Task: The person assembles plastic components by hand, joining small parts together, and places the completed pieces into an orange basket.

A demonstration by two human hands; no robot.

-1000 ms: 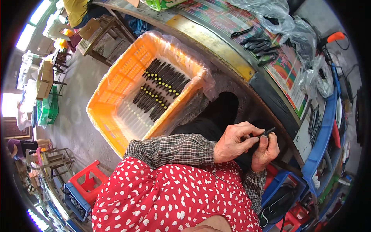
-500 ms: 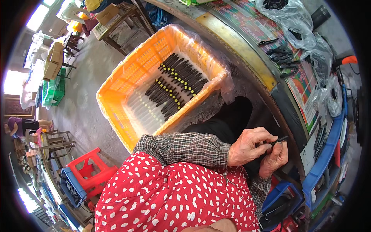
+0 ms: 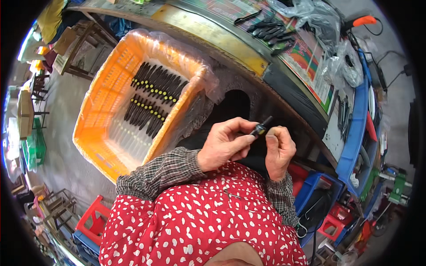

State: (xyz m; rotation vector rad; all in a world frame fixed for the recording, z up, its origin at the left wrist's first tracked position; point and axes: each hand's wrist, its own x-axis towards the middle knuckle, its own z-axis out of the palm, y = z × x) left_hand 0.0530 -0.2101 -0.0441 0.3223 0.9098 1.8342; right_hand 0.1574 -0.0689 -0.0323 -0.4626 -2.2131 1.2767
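Observation:
My left hand pinches a slim black piece with a round yellow dot between thumb and fingers, its narrow end pointing up and right. Just right of it, my right hand is closed with the thumb against the curled fingers, apart from the piece; whatever it may hold is hidden. To the left, an orange plastic crate lined with clear plastic holds rows of similar black pieces with yellow dots. Paler rows show through a translucent layer beside them.
A workbench edge curves along the far right side. On it lie a pile of black parts, clear plastic bags and a long blue tray. Blue bins stand right of my lap, and a red stool is lower left.
My hands have come apart from their joint hold on the black piece, which stays in my left hand with its yellow dot now showing. The view has shifted right, toward the bench.

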